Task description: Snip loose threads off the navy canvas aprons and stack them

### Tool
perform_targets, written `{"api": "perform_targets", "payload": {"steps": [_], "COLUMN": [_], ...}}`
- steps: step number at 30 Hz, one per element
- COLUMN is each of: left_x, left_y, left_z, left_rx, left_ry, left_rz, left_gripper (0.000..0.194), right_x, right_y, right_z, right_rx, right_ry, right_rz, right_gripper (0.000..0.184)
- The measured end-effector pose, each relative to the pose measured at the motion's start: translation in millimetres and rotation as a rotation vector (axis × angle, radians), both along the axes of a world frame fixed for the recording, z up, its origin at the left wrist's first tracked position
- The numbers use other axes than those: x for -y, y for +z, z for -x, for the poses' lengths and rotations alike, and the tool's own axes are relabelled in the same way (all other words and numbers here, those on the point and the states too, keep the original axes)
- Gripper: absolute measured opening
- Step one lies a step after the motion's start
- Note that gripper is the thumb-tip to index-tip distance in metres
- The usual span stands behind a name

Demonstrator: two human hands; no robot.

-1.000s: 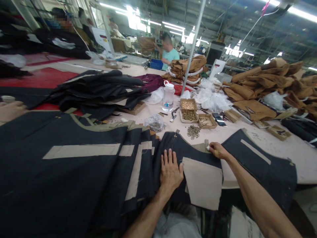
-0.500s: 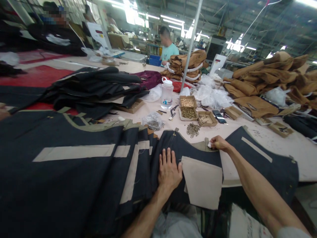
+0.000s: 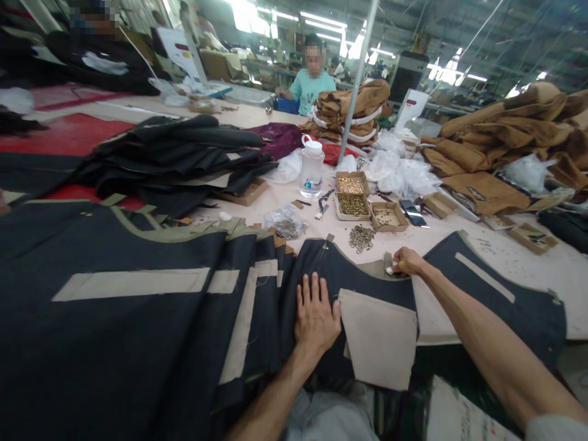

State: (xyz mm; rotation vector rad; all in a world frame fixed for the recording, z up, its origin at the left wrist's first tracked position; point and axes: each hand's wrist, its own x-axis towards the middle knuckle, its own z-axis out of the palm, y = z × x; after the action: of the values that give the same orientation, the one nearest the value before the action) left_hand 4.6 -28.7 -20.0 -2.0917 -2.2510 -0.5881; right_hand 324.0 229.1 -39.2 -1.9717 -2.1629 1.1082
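Observation:
My left hand (image 3: 318,315) lies flat, fingers stretched, on a dark navy trouser panel (image 3: 362,275) with a beige pocket piece (image 3: 379,337). A metal zip pull shows at the panel's top corner. At the panel's curved, khaki-edged waist, my right hand (image 3: 408,262) pinches a small white piece (image 3: 390,269), too small to name. It touches the edge beside an upright khaki loop (image 3: 388,260). Left of my left hand, several similar dark panels (image 3: 138,331) with beige strips overlap in a fanned row. Another dark panel (image 3: 500,294) lies past my right wrist.
Small boxes of brass fittings (image 3: 353,205), a heap of metal rings (image 3: 361,237), a white-lidded bottle (image 3: 312,168) and a phone (image 3: 414,213) stand beyond the panels. A pole (image 3: 358,79) rises behind. Brown garments (image 3: 509,147) are piled right. A person (image 3: 312,82) stands across the table.
My head view has shifted slightly. Both hands keep nearly the same places on the panel. The person across the table has turned to face this way.

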Motion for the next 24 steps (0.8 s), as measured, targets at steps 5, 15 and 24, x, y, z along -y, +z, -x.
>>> {"api": "perform_targets", "payload": {"steps": [5,15,24], "left_x": [11,20,22], "left_y": [-4.3,-16.4,-22.6], "left_z": [3,7,8], "left_rx": [-0.007,0.002,0.055], "left_ry": [0.021,0.027,0.022], "left_rz": [-0.063,-0.11,-0.138], "left_gripper": [0.07,0.072,0.073], "right_x": [26,33,23], "right_y": [32.0,26.8,13.3], "right_z": [20,89,113], "right_rx": [-0.013,-0.03,0.037], "right_ry": [0.024,0.056,0.133], "right_rz": [-0.061,-0.486,-0.577], "right_gripper": [0.043,0.019,0.02]}}
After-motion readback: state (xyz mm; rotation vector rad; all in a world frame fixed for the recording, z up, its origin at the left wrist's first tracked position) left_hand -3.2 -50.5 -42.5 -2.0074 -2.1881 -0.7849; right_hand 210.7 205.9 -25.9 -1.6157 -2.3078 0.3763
